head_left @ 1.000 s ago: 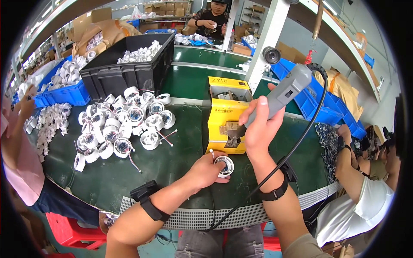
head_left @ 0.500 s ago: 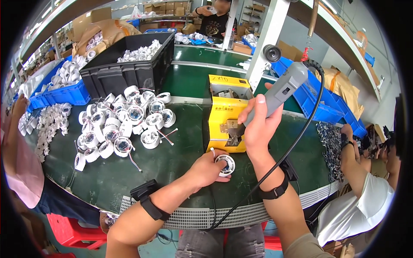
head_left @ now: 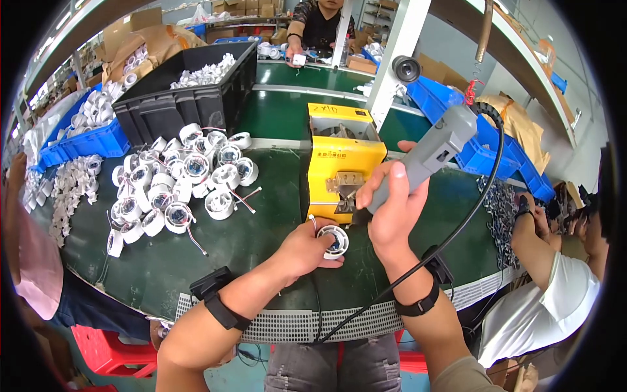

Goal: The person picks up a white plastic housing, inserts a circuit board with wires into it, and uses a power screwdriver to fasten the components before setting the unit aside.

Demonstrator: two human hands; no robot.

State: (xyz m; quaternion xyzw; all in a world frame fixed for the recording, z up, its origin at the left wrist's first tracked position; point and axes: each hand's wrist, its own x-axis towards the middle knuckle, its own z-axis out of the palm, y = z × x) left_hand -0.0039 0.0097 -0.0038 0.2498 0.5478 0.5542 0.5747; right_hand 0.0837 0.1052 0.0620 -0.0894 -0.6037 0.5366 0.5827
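My left hand grips a white round housing with a blue circuit board inside, low over the green table. A thin wire with a white plug sticks up by its fingers. My right hand is wrapped round a grey electric screwdriver, tilted with its lower end toward the yellow screw feeder. The screwdriver's bit is hidden or too small to make out. The feeder stands just beyond my left hand. To the left lies a heap of similar white housings with boards and wires.
A black crate of white parts stands behind the heap, with a blue bin beside it. The screwdriver's black cable runs across my right forearm. A white post rises behind the feeder. Co-workers sit left, right and across the table.
My right hand and screwdriver have drawn slightly back and right from the feeder. My left hand still holds the housing. The co-worker opposite has lowered a hand with a white part. The view shifted slightly.
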